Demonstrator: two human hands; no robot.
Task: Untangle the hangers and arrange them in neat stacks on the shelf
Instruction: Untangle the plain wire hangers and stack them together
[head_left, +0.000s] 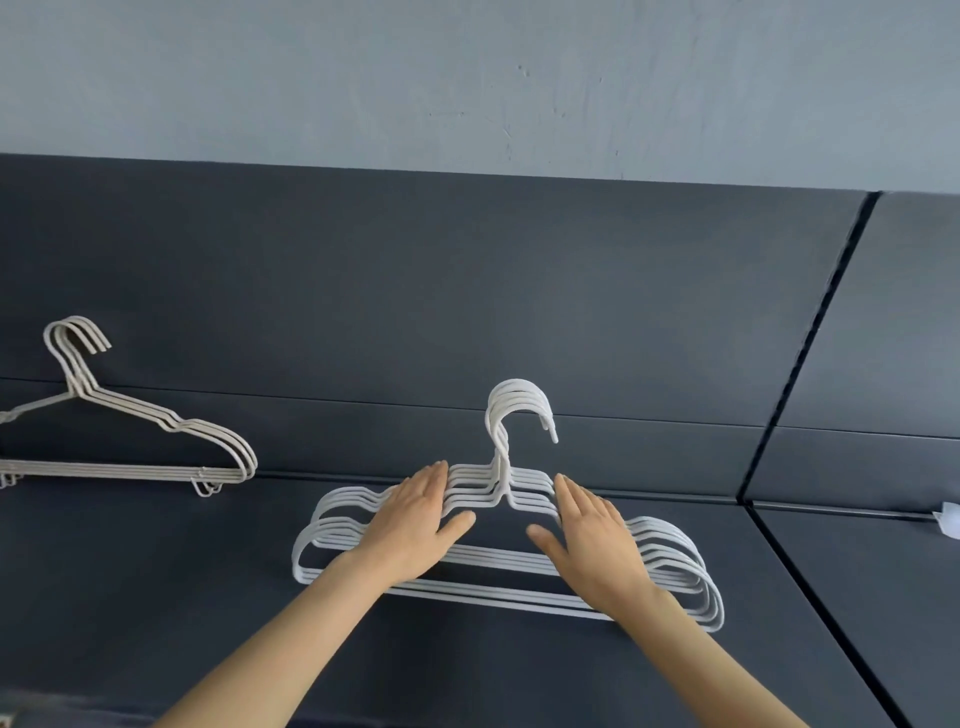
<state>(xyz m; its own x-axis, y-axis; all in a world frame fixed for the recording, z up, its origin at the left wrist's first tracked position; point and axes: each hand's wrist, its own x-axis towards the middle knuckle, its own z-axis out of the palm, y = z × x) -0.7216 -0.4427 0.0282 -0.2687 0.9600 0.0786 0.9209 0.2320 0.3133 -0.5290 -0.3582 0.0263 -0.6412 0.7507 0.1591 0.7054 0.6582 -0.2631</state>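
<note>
White hangers (498, 558): one stack lying flat mid-shelf, hooks lined up and pointing away from the camera, curling right. Both hands are open, fingers straight, palms down on the stack. Left hand (415, 525) presses the left shoulder, right hand (592, 540) the right shoulder, thumbs angled inward over the bottom bars. Dark grey padded shelf (156, 597). Second stack, beige hangers (130, 472), well apart to the left, partly cut off by the frame edge. Light grey wall (467, 78) behind.
</note>
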